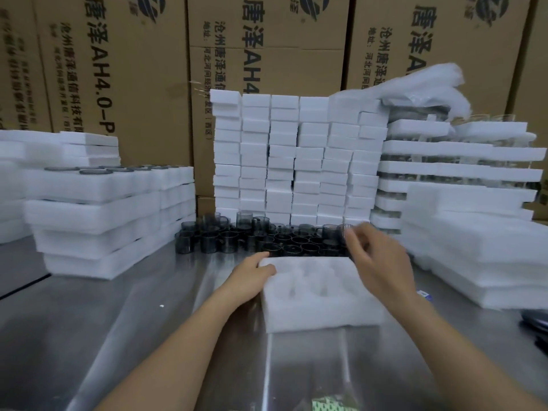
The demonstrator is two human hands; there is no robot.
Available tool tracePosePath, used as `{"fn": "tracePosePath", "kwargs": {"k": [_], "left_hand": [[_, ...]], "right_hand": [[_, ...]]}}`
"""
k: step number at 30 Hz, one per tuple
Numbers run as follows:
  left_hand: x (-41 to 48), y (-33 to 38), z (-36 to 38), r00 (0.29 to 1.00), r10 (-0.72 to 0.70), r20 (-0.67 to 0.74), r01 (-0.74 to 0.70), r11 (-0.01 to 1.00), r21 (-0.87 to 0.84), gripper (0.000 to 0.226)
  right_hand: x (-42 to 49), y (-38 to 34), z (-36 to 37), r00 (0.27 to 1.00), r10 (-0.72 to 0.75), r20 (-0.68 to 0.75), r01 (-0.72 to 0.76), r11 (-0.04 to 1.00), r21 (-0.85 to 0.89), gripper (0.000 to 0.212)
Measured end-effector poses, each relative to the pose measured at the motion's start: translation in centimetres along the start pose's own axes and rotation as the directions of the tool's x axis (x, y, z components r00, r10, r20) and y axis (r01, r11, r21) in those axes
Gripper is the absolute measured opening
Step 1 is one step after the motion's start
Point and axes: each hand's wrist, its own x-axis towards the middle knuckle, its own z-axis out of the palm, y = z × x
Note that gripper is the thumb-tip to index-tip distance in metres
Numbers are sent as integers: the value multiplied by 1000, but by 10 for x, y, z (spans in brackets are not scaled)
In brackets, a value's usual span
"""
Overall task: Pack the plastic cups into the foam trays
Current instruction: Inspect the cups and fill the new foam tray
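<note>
A white foam tray [317,310] with round hollow pockets lies on the steel table in front of me. My left hand [252,269] rests on its far left corner, fingers pressing the foam. My right hand [376,259] hovers over the tray's far right corner, blurred, fingers spread near a smoky cup [341,232]; whether it holds that cup is unclear. A cluster of several dark translucent plastic cups [261,238] with handles stands just behind the tray.
Stacks of packed foam trays [98,215] rise at the left and flat foam sheets [480,256] at the right. A wall of small white foam blocks [296,161] stands behind the cups, cardboard boxes [124,69] beyond.
</note>
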Motion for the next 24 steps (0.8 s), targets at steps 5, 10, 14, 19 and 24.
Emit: {"fn": "tracePosePath", "kwargs": {"k": [5, 10, 14, 19, 24], "left_hand": [[7, -3, -8, 999, -37, -36, 35, 998, -44, 68], [8, -3, -12, 1000, -11, 13, 12, 1000, -29, 64], [11, -2, -12, 1000, 22, 16, -22, 1000, -17, 51], [16, -12, -10, 1000, 10, -8, -9, 998, 60, 41], [12, -10, -14, 1000, 15, -18, -13, 997, 75, 42]], "right_hand": [[-7, 87, 14, 927, 355, 116, -362, 932, 36, 61], [-13, 75, 28, 908, 280, 313, -290, 957, -13, 58], [-15, 56, 30, 931, 156, 329, -174, 985, 24, 56], [-16, 62, 27, 916, 145, 374, -168, 985, 31, 57], [-16, 56, 23, 898, 158, 411, -188, 981, 35, 54]]}}
